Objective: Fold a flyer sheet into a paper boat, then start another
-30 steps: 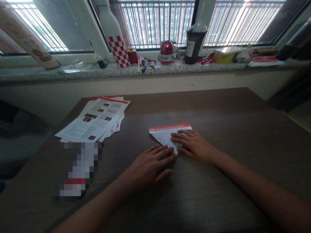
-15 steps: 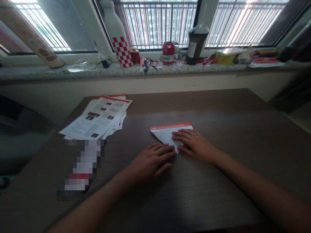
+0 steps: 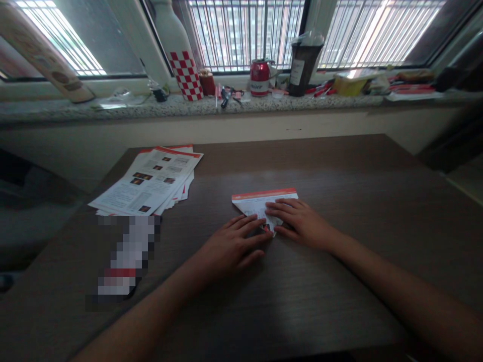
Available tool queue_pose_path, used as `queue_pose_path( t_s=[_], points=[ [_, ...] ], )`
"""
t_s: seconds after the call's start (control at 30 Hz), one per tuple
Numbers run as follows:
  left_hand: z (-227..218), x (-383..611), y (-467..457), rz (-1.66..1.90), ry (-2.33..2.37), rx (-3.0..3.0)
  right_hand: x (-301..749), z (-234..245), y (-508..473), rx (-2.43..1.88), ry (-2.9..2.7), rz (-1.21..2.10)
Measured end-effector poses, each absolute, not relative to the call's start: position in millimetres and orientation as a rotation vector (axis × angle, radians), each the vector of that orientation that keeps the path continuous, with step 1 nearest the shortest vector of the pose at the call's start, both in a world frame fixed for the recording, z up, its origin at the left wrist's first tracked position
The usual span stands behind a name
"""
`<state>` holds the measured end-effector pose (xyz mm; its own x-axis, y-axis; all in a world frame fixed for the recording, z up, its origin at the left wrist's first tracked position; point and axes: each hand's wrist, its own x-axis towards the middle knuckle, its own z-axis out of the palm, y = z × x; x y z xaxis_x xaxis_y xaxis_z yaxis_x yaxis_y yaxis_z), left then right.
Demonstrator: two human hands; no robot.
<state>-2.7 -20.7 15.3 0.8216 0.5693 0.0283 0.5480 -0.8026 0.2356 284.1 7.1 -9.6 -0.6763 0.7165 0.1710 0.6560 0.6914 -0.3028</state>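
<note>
A folded printed paper (image 3: 253, 202), white with a red top edge and shaped like a downward triangle, lies in the middle of the dark wooden table (image 3: 339, 171). My right hand (image 3: 300, 223) rests flat on the paper's right half, fingers stretched out towards the left. My left hand (image 3: 232, 244) lies flat on the table just left of the paper's lower tip, its fingertips touching that edge. Both hands have their fingers extended and press down.
A stack of printed leaflets (image 3: 151, 181) lies at the table's far left, with a blurred-out object (image 3: 126, 256) in front of it. The stone windowsill (image 3: 113, 108) carries a red checkered bottle (image 3: 184, 73), a red can (image 3: 259, 78), a dark cup (image 3: 302, 63) and small clutter.
My left hand's fingers have slid slightly up along the paper's lower left edge. The right hand stays on the paper; the camera shifted a little.
</note>
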Motion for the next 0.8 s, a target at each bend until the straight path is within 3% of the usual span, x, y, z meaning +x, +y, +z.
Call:
queue_pose_path(
  t_s=[0.8],
  points=[
    [15.2, -3.4, -20.0, 0.151, 0.889, 2.773, 282.8, -6.3, 7.0, -1.090, -2.618, 0.331]
  ],
)
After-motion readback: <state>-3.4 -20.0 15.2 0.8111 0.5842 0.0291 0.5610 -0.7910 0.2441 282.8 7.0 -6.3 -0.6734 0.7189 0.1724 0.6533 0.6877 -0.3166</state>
